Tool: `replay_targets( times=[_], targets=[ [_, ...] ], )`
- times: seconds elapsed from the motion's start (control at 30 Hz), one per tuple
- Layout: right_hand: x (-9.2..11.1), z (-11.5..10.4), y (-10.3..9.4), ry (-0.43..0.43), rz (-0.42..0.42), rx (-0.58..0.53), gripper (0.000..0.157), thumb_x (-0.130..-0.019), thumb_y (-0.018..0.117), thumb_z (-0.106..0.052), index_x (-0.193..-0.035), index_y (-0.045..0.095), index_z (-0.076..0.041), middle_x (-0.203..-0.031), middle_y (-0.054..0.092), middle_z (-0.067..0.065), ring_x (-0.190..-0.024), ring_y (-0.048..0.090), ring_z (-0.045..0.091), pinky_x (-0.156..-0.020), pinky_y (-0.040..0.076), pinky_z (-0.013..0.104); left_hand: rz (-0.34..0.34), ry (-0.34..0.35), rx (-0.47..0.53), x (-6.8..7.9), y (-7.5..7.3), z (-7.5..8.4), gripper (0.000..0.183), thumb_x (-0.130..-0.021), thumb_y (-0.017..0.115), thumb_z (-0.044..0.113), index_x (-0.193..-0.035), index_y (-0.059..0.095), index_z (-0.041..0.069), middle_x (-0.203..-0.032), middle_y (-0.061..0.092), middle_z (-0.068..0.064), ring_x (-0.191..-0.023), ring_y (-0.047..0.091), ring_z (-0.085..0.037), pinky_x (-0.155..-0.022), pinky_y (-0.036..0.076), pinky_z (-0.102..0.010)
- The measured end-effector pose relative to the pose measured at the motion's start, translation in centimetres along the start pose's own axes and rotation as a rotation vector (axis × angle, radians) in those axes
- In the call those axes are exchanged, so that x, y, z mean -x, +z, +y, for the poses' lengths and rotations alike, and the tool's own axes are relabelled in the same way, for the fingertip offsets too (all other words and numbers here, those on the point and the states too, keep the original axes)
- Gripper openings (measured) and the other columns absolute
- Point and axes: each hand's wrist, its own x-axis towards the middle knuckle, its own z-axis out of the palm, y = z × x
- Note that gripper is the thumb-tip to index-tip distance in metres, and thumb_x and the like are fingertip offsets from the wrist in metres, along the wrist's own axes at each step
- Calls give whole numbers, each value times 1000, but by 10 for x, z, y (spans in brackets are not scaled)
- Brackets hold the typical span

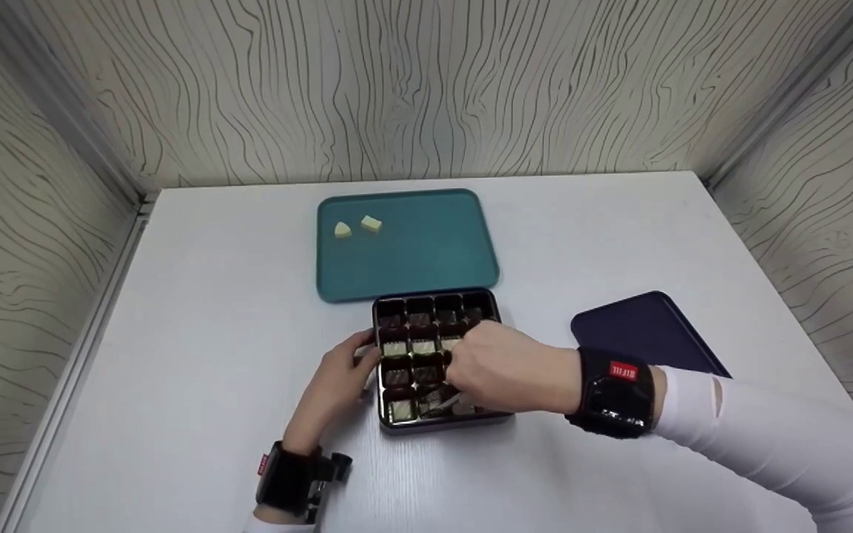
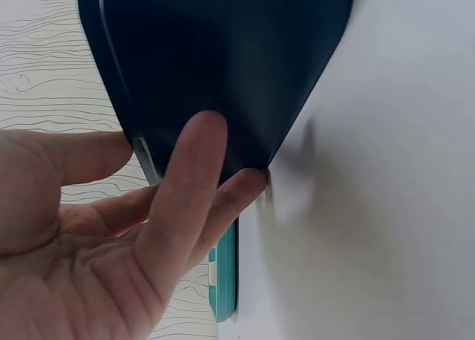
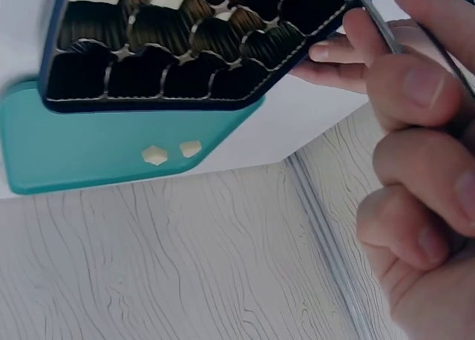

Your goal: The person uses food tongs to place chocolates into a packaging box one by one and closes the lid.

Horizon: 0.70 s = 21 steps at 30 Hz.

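Observation:
A dark box [image 1: 441,428] with gold-edged compartments stands in the middle of the table. It holds dark chocolates [image 1: 397,376] and pale chocolates [image 1: 401,409] in rows. My right hand [image 1: 497,366] grips metal tweezers [image 3: 380,19], fingers curled round them. Their tips reach down into the nearest row, by a dark chocolate [image 1: 434,397]; I cannot tell whether they pinch it. At the box's left side, my left hand [image 1: 341,374] rests extended fingers against the wall. The right hand covers part of the box's right columns.
Behind the box lies a teal tray [image 1: 434,244] with two pale pieces, one wedge-shaped [image 1: 342,230] and one blocky [image 1: 371,223]. A dark lid-like panel [image 1: 641,329] lies to the right, partly under my right forearm. Patterned walls bound the white table.

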Motion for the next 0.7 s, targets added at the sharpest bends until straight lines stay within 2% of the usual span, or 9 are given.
replay_targets(
  times=[0.1, 0.27, 0.33, 0.53, 0.7],
  targets=[
    [5, 5, -2, 35, -22, -68, 64, -82, 87, -44, -56, 32, -22, -54, 26, -12, -51, 19, 5, -45, 19, 21, 1, 3, -10, 0, 0, 1, 49, -109, 53, 19, -152, 49, -6, -152, 57, -28, -128, 68, -42, -98, 61, -49],
    [9, 14, -12, 83, -38, -109, 60, -83, 86, -40, -54, 37, -22, -50, 48, -10, -45, 38, 6, -45, 36, 23, -1, -10, 2, 0, 0, 2, 49, -109, 54, 18, -152, 49, -5, -152, 58, -27, -127, 69, -41, -79, 64, -39],
    [9, 15, -15, 83, -36, -107, 59, -83, 86, -38, -54, 37, -22, -51, 52, -9, -45, 41, 6, -45, 38, 23, 0, -10, 9, 1, -1, 2, 49, -109, 54, 18, -152, 49, -5, -152, 58, -27, -127, 69, -41, -75, 63, -35],
    [4, 10, -17, 57, -40, -98, 55, -81, 86, -31, -54, 39, -21, -52, 49, -10, -48, 29, 4, -45, 26, 21, 1, -18, 21, 1, 0, 2, 49, -109, 55, 18, -152, 50, -4, -151, 58, -27, -125, 71, -40, -73, 63, -34],
    [-3, 1, -16, 32, -15, -22, 47, -79, 85, -24, -53, 47, -21, -51, 47, -12, -51, 23, 4, -42, 27, 22, 4, -22, 11, 0, 0, 2, 48, -109, 55, 17, -152, 50, -4, -150, 59, -27, -122, 72, -39, -73, 62, -33]
  ],
)
